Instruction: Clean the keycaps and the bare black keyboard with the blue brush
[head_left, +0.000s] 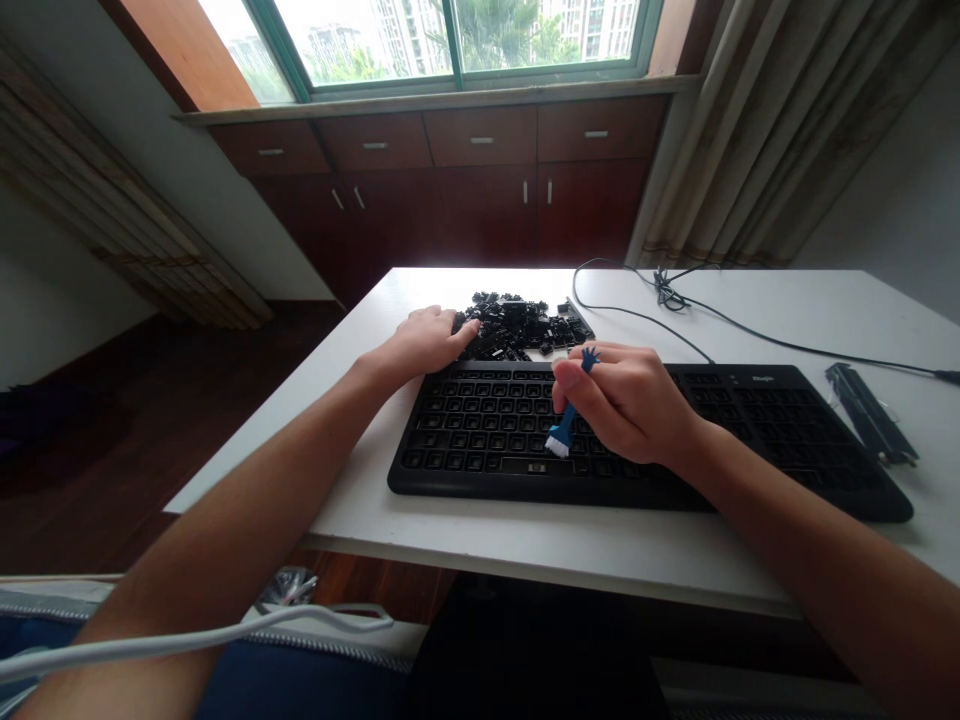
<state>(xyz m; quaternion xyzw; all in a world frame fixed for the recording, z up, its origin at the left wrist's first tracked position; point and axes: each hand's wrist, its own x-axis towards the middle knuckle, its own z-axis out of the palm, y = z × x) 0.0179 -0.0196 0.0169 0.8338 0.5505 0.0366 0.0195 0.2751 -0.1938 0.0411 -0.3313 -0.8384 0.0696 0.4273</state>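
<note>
A black keyboard (757, 420) with its keycaps removed lies on the white table (420, 300). My right hand (630, 405) is closed around a small blue brush (564, 425), whose white bristles touch the keyboard's lower middle rows. My left hand (427, 340) rests flat on the table at the keyboard's far left corner, fingers stretched toward a pile of loose black keycaps (521, 325) behind the keyboard.
A black cable (720, 320) runs across the table's far right side. A long black bar-shaped part (870, 410) lies to the right of the keyboard. A wooden cabinet and window stand beyond the table; curtains hang at right. A white cord crosses my lap.
</note>
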